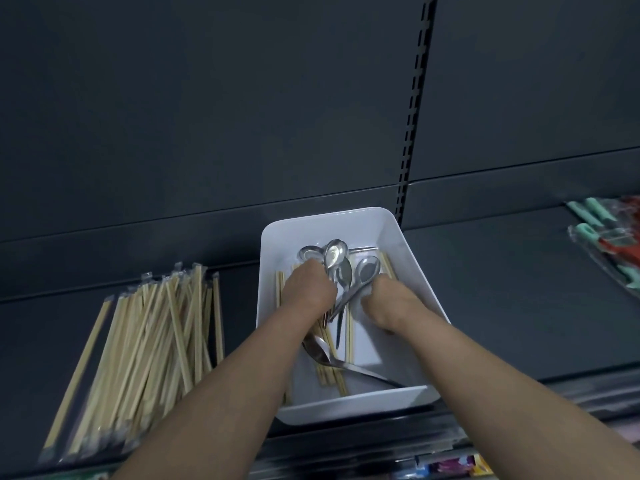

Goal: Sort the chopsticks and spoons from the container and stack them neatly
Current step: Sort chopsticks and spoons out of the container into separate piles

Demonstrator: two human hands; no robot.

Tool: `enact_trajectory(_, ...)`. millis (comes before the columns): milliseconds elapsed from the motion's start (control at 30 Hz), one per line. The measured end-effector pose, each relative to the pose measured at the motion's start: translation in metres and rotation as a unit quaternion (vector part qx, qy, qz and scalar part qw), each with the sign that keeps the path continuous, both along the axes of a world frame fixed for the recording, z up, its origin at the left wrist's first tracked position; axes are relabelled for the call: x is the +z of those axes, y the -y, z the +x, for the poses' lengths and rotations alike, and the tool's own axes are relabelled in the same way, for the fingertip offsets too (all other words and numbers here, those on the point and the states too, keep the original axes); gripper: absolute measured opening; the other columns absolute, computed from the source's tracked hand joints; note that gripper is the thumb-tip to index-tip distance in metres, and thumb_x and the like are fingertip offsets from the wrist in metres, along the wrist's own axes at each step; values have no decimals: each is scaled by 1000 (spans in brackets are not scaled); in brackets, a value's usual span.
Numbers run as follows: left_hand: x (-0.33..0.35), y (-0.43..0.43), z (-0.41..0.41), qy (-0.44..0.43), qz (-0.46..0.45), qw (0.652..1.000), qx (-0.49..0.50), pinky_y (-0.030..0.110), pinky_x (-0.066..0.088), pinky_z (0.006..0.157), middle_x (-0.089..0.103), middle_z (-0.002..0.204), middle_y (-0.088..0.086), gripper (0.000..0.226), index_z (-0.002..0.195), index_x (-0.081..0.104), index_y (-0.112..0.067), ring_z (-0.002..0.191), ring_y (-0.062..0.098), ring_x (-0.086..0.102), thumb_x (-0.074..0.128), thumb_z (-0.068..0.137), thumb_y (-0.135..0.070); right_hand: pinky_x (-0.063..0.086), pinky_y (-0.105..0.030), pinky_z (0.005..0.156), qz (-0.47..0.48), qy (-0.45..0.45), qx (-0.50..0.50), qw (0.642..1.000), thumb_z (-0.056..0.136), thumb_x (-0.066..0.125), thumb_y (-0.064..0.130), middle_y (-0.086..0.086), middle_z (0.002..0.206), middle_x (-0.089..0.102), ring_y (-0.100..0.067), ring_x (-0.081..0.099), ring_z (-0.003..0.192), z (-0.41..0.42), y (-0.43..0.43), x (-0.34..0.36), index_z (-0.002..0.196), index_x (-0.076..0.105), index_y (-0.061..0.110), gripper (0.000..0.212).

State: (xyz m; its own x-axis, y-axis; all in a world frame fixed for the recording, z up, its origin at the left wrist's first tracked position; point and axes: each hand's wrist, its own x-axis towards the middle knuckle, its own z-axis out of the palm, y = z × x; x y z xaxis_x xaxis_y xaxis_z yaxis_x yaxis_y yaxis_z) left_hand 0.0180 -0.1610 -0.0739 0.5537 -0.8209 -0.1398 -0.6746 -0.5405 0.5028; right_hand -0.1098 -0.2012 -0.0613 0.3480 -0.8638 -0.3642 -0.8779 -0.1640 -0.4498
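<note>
A white rectangular container (pixel 408 258) sits on a dark shelf and holds several metal spoons (pixel 337 252) and wrapped wooden chopsticks (pixel 349 341). Both hands reach into it. My left hand (pixel 308 289) grips a bunch of spoons by their handles, bowls pointing away. My right hand (pixel 388 303) is curled down over one spoon's handle (pixel 360 289) and the chopsticks at the right side; its fingers are hidden. One long spoon (pixel 346 363) lies across the near end of the container.
A large pile of wrapped chopsticks (pixel 149 348) lies on the shelf left of the container. Packaged teal and red utensils (pixel 609 237) lie at the far right. The dark shelf back panel rises behind. The shelf's front edge (pixel 381 441) runs below.
</note>
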Motion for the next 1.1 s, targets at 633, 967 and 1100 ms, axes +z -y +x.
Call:
enact_trajectory(633,1,-13,4,2,37,999,1,33,41,55,60,94,16,28,107,57,7,91,32,62,44,84,-1,43,-26,68,-25,-61,44,997,86,52,10,-12,103,65,-29,63,100,-2,0,3,86,54,11,2)
enact_trajectory(967,-4,-1,-16,38,80,994,-70,30,43,66,63,92,7,21,91,60,-10,91,28,63,70,80,-25,38,-26,68,-144,-24,30,989,86,48,6,-12,104,62,-32,55,91,-16,-9,27,106,57,8,22)
enact_trajectory(1100,-4,4,-23,66,96,990,-81,29,45,67,64,97,5,26,96,61,-11,91,25,63,73,76,-23,40,-27,71,-136,-4,43,990,88,49,7,-14,111,64,-33,59,105,-19,-11,11,112,58,8,26)
